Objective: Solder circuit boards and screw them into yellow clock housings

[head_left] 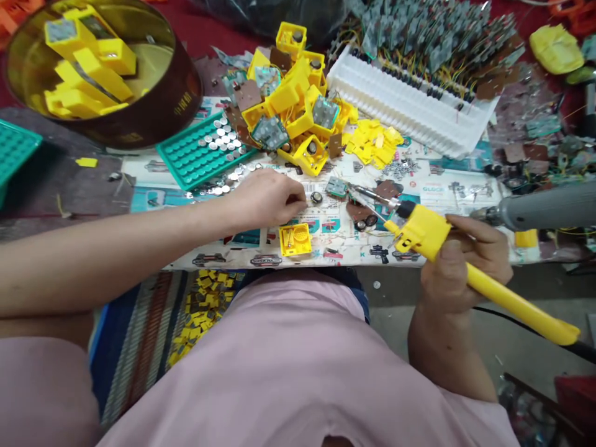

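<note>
My right hand (pixel 459 261) is wrapped round a yellow soldering gun (pixel 421 230), its thin metal tip pointing left over the table. Close to that tip lies a small green circuit board (pixel 336 187). Fingers curled together, my left hand (pixel 270 197) rests on the covered table; what its fingertips hold, if anything, is hidden. Just right of those fingertips sits a small round metal part (pixel 316 197). Below the left hand is an open yellow square case (pixel 295 239) with a round grille and a metal contact inside.
A green tray (pixel 179 158) with silver discs stands beyond my left arm, beside a round tin (pixel 153 118) of yellow cases. Yellow cases with boards (pixel 298 93) are heaped at centre. A white foam rack (pixel 400 105) bears many wired boards. A grey electric screwdriver (pixel 554 205) juts in from the right.
</note>
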`<state>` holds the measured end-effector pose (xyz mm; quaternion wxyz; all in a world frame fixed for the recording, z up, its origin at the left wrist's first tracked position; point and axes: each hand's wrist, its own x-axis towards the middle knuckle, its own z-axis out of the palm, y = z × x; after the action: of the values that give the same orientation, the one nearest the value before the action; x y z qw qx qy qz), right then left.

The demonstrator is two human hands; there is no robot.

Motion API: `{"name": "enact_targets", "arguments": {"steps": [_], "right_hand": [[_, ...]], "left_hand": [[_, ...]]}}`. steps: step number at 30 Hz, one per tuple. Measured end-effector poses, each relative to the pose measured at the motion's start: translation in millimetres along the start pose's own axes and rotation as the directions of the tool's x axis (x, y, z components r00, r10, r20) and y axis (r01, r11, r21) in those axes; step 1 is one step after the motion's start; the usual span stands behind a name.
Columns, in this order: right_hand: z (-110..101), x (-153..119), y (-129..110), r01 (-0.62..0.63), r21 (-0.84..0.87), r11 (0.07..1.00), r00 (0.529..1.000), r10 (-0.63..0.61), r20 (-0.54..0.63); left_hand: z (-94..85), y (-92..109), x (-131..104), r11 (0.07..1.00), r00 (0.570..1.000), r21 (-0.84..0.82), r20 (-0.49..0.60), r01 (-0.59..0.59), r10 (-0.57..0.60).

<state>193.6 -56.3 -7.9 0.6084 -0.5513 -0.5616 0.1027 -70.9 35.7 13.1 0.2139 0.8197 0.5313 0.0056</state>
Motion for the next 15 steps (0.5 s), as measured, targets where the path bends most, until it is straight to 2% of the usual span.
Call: {"name": "enact_targets", "arguments": {"steps": [2, 6, 9, 12, 14, 15], "right_hand": [[-1.5, -1.4, 0.2, -0.022, 0.025, 0.999, 0.998, 0.021, 0.057], [-4.1, -4.6, 0.2, -0.029, 0.096, 0.995, 0.993, 0.018, 0.113], [-3.7, -10.5, 2.9, -0.003, 0.064, 0.998, 0.991, -0.006, 0.136], [-4.4, -19.1, 8.8, 0.147, 0.093, 0.985, 0.971, -0.162, 0.174], [-8.2, -24.3, 11.6, 0.308, 0.107, 0.945, 0.922, -0.324, 0.210], [-11.4, -26.4, 11.7, 0.347, 0.088, 0.934, 0.900, -0.358, 0.251]], "left_hand": [[3.0, 0.9, 0.7, 0.999, 1.000, 0.049, 0.022, -0.016, 0.015], [5.7, -0.6, -0.2, 0.996, 0.999, 0.083, -0.021, -0.043, 0.045], [9.0, -4.7, -1.0, 0.967, 0.986, 0.204, -0.045, -0.150, 0.163], [10.5, -7.7, 1.9, 0.898, 0.927, 0.281, -0.067, -0.338, 0.370], [9.3, -8.0, 5.9, 0.842, 0.873, 0.288, -0.038, -0.456, 0.486], [8.4, -7.9, 8.1, 0.817, 0.850, 0.283, -0.008, -0.503, 0.527]]}}
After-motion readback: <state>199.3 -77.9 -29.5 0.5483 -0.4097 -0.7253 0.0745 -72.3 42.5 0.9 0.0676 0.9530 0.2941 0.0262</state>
